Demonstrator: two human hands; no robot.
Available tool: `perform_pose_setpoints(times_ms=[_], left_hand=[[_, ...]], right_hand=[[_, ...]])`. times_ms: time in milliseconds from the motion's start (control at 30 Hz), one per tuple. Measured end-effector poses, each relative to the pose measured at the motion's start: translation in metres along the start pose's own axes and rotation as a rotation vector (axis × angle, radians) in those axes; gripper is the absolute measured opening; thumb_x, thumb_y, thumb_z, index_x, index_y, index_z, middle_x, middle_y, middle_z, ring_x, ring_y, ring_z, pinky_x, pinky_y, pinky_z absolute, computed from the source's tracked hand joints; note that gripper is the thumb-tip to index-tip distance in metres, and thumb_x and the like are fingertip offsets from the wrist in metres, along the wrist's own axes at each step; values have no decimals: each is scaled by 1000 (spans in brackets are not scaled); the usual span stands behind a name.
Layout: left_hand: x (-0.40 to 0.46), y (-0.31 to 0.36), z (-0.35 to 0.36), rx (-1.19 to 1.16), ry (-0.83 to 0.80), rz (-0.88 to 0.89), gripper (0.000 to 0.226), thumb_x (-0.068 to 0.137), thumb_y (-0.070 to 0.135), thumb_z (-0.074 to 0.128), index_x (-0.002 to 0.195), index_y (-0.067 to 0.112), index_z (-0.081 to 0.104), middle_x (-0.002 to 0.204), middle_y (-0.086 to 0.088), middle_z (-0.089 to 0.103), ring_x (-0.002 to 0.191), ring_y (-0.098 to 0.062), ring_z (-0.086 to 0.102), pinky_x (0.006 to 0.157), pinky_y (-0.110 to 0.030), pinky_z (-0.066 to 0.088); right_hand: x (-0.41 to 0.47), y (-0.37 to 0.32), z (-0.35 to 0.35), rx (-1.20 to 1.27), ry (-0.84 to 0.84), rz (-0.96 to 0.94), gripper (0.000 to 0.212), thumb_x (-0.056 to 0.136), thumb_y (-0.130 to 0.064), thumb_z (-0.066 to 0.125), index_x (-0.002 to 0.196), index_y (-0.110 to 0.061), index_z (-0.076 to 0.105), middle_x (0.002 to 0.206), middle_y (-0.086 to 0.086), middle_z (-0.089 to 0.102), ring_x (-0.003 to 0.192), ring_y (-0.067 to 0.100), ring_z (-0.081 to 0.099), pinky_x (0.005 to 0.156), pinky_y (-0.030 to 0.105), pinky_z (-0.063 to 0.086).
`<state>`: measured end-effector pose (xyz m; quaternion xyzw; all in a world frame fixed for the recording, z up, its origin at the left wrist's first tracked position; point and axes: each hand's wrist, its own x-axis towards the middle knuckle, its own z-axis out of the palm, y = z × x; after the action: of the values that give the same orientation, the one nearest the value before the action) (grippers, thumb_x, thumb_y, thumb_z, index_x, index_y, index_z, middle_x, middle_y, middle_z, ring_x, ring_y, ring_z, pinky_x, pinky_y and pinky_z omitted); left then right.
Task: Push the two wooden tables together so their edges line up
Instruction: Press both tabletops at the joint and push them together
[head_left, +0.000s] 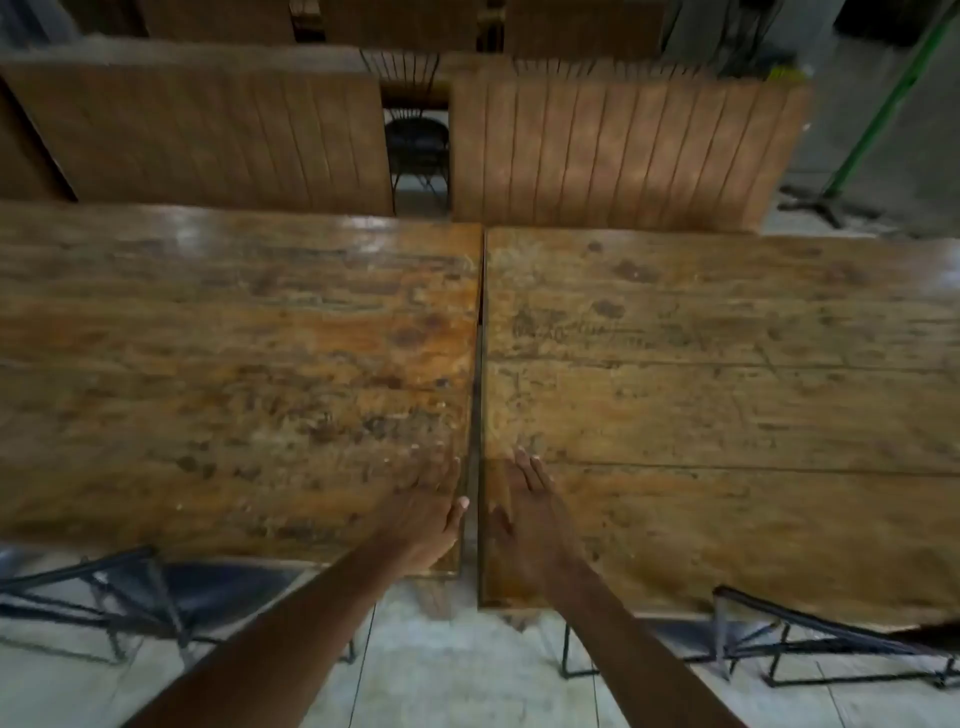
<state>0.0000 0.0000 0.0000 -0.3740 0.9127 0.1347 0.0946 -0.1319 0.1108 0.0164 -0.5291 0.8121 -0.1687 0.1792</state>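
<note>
Two worn wooden tables stand side by side, the left table (218, 364) and the right table (727, 389), with a narrow dark gap running between them from front to back. The right table's near edge sits a little closer to me than the left one's. My left hand (426, 514) lies flat on the left table's near right corner, fingers apart. My right hand (524, 514) lies flat on the right table's near left corner. Neither hand holds anything.
Black metal chairs (156, 592) (810, 644) are tucked under the tables' near edges. Two slatted wooden bench backs (208, 135) (613, 150) stand behind the tables, with a dark chair (418, 145) between them. A green pole (883, 104) on a black base stands at the right.
</note>
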Motion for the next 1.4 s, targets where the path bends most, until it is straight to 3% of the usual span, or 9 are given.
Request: perform_pose_setpoints(times_ms=[100,200,300,467,1167,1300,1400], left_hand=[[15,-13,34,43,29,-73,69,99,50,6,159,18,0,168,-10,-13,152,-37,-15,117,-60,-12],[22,-22,61,33,141,-66,71,95,52,0,158,20,1,168,-11,-8,152,-36,-15,119,-65,-4],[23,-26,69,35,221,-43,65,101,50,9,158,21,4,168,-8,-2,154,-34,-10,119,-64,3],[23,-25,70,58,222,-49,63,103,50,10,159,22,1,169,-9,-5,153,-32,-13,119,-64,4],[22,-22,65,50,160,-57,64,101,49,8,159,21,2,168,-7,-10,153,-32,-16,119,-65,-2],[27,-16,40,82,-23,-111,66,101,51,15,158,24,-5,168,-5,-17,152,-32,-19,119,-64,-3],[13,-6,-11,180,-116,-89,72,99,49,38,159,23,7,169,-10,5,153,-36,6,118,-62,10]], right_hand=[[5,18,46,-10,7,0,62,96,-30,34,155,-10,27,165,11,24,154,30,13,124,46,18],[5,30,80,-63,54,-32,60,99,-33,27,156,-11,27,166,9,22,155,28,10,125,48,7],[7,35,88,-162,114,-65,58,104,-34,23,158,-13,19,168,6,15,156,24,3,125,49,7],[12,35,90,-177,105,-58,58,105,-34,20,159,-16,9,169,3,4,156,24,-6,125,50,6],[51,22,93,-202,48,-24,60,104,-34,14,159,-15,0,169,4,-7,155,26,-12,125,50,0],[56,21,77,-174,-126,-22,61,105,-38,13,159,-17,-5,168,3,-15,153,27,-18,124,49,-9],[73,11,34,-165,-440,16,60,107,-35,19,159,-14,-3,167,5,-17,154,32,-14,123,51,0]])
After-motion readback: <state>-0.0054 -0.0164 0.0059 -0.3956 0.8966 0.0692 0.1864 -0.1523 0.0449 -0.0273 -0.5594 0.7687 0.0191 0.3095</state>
